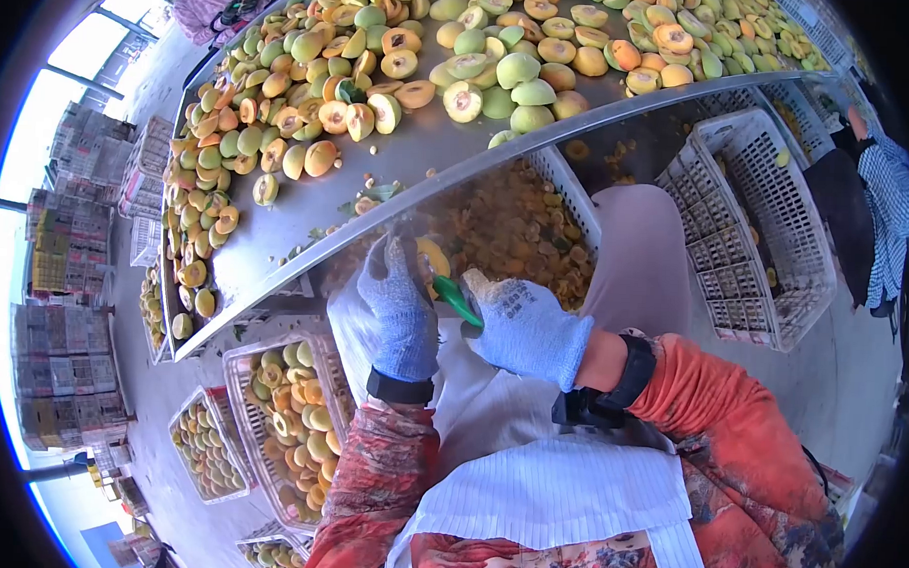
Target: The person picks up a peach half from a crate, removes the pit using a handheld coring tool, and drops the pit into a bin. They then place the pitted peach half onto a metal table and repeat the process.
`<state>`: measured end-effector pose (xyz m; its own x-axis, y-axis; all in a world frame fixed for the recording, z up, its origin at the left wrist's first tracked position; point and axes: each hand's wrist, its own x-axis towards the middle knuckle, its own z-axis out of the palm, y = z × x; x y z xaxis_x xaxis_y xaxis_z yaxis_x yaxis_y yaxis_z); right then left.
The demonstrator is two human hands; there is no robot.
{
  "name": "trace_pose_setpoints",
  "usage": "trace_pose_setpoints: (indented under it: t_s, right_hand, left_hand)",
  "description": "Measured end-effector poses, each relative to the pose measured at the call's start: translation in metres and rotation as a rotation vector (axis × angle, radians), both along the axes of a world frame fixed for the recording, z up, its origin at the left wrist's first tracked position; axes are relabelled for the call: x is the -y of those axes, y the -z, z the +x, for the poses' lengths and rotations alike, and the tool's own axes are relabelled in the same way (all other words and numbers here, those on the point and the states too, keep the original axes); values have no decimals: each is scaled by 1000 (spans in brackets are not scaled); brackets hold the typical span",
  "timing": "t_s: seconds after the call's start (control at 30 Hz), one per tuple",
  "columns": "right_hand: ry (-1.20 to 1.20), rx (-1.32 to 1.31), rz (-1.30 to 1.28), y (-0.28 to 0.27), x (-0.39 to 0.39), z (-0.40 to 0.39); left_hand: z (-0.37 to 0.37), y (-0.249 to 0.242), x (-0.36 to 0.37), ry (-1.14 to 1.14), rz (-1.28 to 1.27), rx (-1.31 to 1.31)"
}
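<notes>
Fruit (433,256) is pinched in the left grip (398,312), the right grip (531,329) closed round a green tool (458,300); beyond, many halves (463,101) look unpitted.

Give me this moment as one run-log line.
left hand: holding cut fruit | right hand: gripping green tool at fruit | crate: fruit scraps | table: halved fruit

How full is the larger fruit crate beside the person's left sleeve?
Nearly full: the crate has fruit pieces hiding its bottom and heaped near the rim.
</notes>
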<state>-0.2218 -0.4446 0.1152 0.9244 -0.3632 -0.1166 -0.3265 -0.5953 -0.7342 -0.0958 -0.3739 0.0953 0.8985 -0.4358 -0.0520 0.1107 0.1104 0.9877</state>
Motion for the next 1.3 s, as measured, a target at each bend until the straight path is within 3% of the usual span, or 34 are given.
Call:
trace_pose_setpoints:
  t_s: [0.1,0.17,0.2,0.27,0.33,0.4,0.47,0.53,0.6,0.63,0.67,0.73,0.77,0.8,0.83,0.93,1.0,1.07,1.1,1.2,1.23,1.27,1.3]
  right_hand:
    - [-21,148,-91,5,2,-4]
    - [-110,-151,537,-10,14,-6]
    - [-111,-151,541,-11,12,-6]
    - [-122,-77,653,-15,14,-4]
    - [-106,-93,692,-21,17,-1]
    - [-90,-110,731,-21,20,0]
    - [-55,-52,878,-11,25,2]
    - [-51,15,952,9,26,0]
    - [-13,28,656,6,29,-2]
    - [-45,-76,514,1,32,-3]
    - [-42,-78,507,-4,32,-4]
    - [50,-167,872,-10,32,-5]
    - [41,-172,860,-9,33,-3]
    - [58,-128,1004,-5,34,-1]
    - [73,-85,1149,-3,35,1]
    - [109,78,1327,-8,31,4]
    - [96,123,1257,8,27,8]
    - [0,332,746,18,25,9]
    - [-14,356,551,19,25,9]
    - [95,173,313,11,19,5]
    - [85,171,309,10,16,3]
    - [133,352,263,10,15,1]
    - [183,537,218,9,16,1]
  left_hand:
    - [1,-6,-7,33,104,-51]
    - [13,-13,-11,397,252,32]
    - [17,-19,-12,397,255,31]
    - [26,-31,-8,591,515,26]
    - [26,-24,-7,587,520,140]
    - [21,-19,-3,421,-23,-199]
    - [20,-17,4,437,-97,-79]
    - [14,-27,8,401,-77,-257]
    - [14,-20,11,407,11,-210]
    - [16,-3,14,393,113,46]
    - [17,5,17,374,212,302]
    - [24,13,18,411,196,345]
    - [28,11,20,429,56,24]
    - [32,8,22,440,-87,-292]
    - [28,10,28,359,-194,-324]
    - [31,-2,26,353,-147,-358]
    - [36,5,24,422,-216,-389]
    - [35,5,26,402,-267,-634]
    - [33,5,26,395,-272,-635]
    - [27,3,27,170,-397,-773]
    - [29,7,22,106,-452,-606]
    - [46,27,18,95,-488,-555]
    - [55,16,9,169,-494,-669]
